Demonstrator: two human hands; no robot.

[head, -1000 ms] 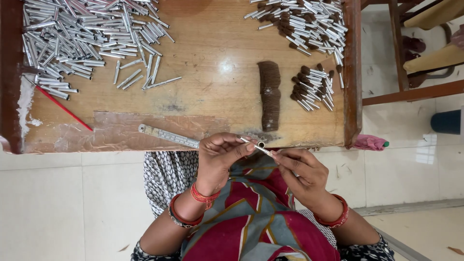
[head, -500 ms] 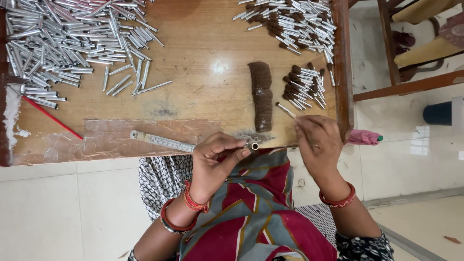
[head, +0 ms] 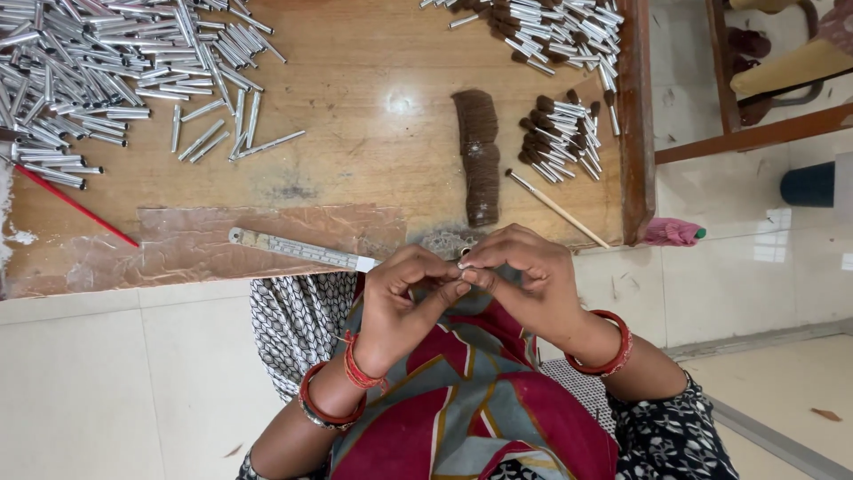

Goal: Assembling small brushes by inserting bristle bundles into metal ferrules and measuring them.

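Note:
My left hand and my right hand meet fingertip to fingertip just in front of the wooden board's near edge. Between the fingertips of both hands sits a small silver metal tube, mostly hidden. Just beyond the hands a bundle of brown hair lies on the board. To its right lies a thin wooden stick. Red bangles ring both wrists.
A big heap of silver tubes covers the board's far left. Tubes stuffed with brown hair are piled at the right and far right. A metal ruler, a red stick and a pink cloth lie near the edges.
My right hand carried the thin stick out to the right, left it on the board, and came back to the left hand's fingertips. The left hand stayed near the board's edge.

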